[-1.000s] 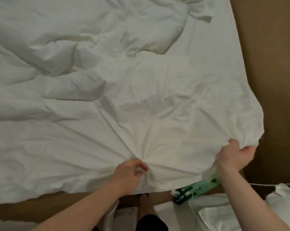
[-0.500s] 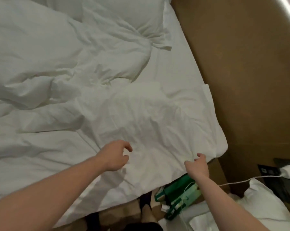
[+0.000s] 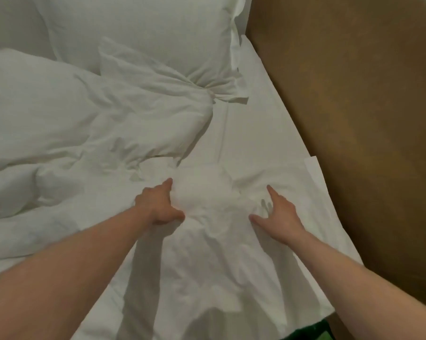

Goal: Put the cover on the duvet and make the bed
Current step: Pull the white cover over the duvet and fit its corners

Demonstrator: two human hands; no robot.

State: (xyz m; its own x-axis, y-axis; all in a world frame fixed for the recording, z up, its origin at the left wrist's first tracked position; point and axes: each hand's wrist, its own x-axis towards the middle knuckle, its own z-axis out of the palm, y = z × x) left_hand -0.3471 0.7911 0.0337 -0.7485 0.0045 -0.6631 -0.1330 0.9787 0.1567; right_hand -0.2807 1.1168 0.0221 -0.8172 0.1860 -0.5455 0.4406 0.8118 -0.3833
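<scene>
Both hands press on the white duvet cover (image 3: 219,253), the left hand (image 3: 158,207) with fingers bent into a soft mound, the right hand (image 3: 278,212) spread flat, the crumpled cloth lying over the bed's (image 3: 256,123) near right corner below a pillow (image 3: 145,33).

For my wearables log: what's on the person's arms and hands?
Nothing shows. Both forearms are bare, with no sleeves in view. The left hand and right hand wear no gloves, and no watch, band or ring is visible.

No readable text anywhere (only plain white bedding).
</scene>
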